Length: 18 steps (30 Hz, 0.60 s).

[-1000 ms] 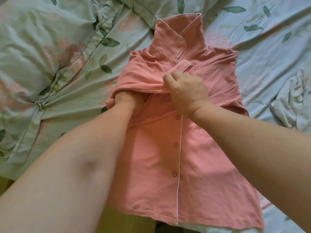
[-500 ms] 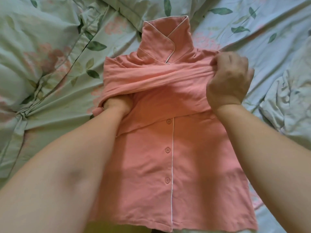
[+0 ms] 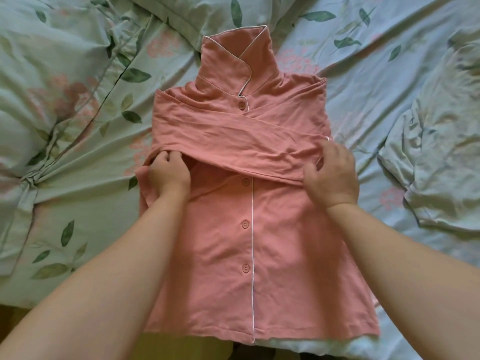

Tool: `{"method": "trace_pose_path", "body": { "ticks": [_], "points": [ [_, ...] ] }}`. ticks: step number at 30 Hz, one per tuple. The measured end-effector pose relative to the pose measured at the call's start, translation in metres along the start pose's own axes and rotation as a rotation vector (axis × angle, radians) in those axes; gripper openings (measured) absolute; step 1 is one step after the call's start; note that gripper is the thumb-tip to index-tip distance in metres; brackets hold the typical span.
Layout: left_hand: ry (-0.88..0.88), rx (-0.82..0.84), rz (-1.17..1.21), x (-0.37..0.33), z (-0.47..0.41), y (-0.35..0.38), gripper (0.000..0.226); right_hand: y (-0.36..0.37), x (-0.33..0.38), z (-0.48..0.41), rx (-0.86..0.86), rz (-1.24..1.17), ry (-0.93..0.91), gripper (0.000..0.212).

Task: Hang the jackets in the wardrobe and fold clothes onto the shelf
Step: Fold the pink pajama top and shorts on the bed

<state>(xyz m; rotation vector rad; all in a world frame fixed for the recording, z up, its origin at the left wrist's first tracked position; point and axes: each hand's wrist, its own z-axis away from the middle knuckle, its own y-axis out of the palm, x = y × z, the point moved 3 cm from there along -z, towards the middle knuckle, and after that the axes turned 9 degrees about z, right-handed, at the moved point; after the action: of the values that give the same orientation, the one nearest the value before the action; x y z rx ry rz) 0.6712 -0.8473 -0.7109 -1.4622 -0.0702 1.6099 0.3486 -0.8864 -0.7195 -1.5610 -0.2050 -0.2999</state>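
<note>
**On the bed sheet [image 3: 78,203], a pink shirt [image 3: 285,242] with both hands on its folded sleeve**

The sheet is pale green and blue cotton printed with leaves and faded pink flowers, and it is creased all over. The shirt lies front up in the middle of it, with its hem close to the near edge of the bed. It is soft, matte knit. A thin line of white piping [image 3: 252,229] runs down the front, beside a row of round pink buttons [image 3: 245,224]. The collar [image 3: 233,55] points away from the person and is also edged in white.

One sleeve [image 3: 233,136] is folded across the chest as a wide slanting band that reaches from one side edge of the shirt to the other. The left hand [image 3: 168,172] is at the shirt's left edge. Its fingers are curled round the lower edge of the band and partly tucked under it. The right hand [image 3: 332,178] is at the right edge. Its fingers are bent over the end of the sleeve and its thumb is against the fabric below, so it pinches the cloth.

To the left of the shirt is a broad stretch of sheet drawn into long wrinkles. To the right is a narrower strip, then a crumpled cloth [image 3: 436,165] in the same print, lying heaped. A pillow [image 3: 207,11] lies just beyond the collar
</note>
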Motion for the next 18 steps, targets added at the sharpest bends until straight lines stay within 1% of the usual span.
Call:
{"method": "trace_pose_path", "body": {
  "ticks": [2, 3, 4, 6, 7, 8, 10, 12, 14, 15, 17, 18],
  "points": [
    [-0.136, -0.098, 0.166, -0.007, -0.003, -0.005, 0.050, -0.004, -0.002, -0.014, 0.037, 0.047, 0.142, 0.053],
    [-0.194, -0.115, 0.235, -0.009, -0.003, -0.006, 0.054, -0.005, -0.003, -0.020, 0.093, 0.069, 0.184, 0.051],
    [-0.248, -0.107, 0.310, -0.009, -0.005, -0.004, 0.051, -0.004, -0.005, -0.027, 0.161, 0.083, 0.202, 0.049],
    [-0.396, -0.049, 0.534, -0.002, -0.011, 0.002, 0.030, -0.004, -0.010, -0.038, 0.274, 0.076, 0.196, 0.041],
    [-0.475, -0.018, 0.630, 0.003, -0.015, 0.005, 0.022, -0.005, -0.012, -0.042, 0.305, 0.040, 0.201, 0.032],
    [-0.529, 0.015, 0.692, 0.006, -0.017, 0.006, 0.024, -0.006, -0.014, -0.045, 0.327, -0.012, 0.231, 0.024],
    [-0.582, 0.050, 0.666, 0.014, -0.019, 0.004, 0.035, -0.012, -0.016, -0.049, 0.336, -0.121, 0.335, 0.015],
    [-0.584, 0.054, 0.617, 0.019, -0.021, 0.003, 0.038, -0.020, -0.018, -0.050, 0.310, -0.278, 0.455, 0.017],
    [-0.573, 0.065, 0.565, 0.024, -0.021, 0.003, 0.032, -0.022, -0.023, -0.050, 0.274, -0.388, 0.528, 0.022],
    [-0.552, 0.059, 0.506, 0.027, -0.019, 0.003, 0.025, -0.023, -0.026, -0.049, 0.265, -0.386, 0.530, 0.023],
    [-0.485, 0.035, 0.374, 0.025, -0.018, -0.001, 0.013, -0.021, -0.033, -0.049, 0.275, -0.305, 0.493, 0.027],
    [-0.455, 0.008, 0.295, 0.026, -0.020, -0.004, 0.019, -0.019, -0.036, -0.049, 0.294, -0.248, 0.472, 0.028]
  ]
}}
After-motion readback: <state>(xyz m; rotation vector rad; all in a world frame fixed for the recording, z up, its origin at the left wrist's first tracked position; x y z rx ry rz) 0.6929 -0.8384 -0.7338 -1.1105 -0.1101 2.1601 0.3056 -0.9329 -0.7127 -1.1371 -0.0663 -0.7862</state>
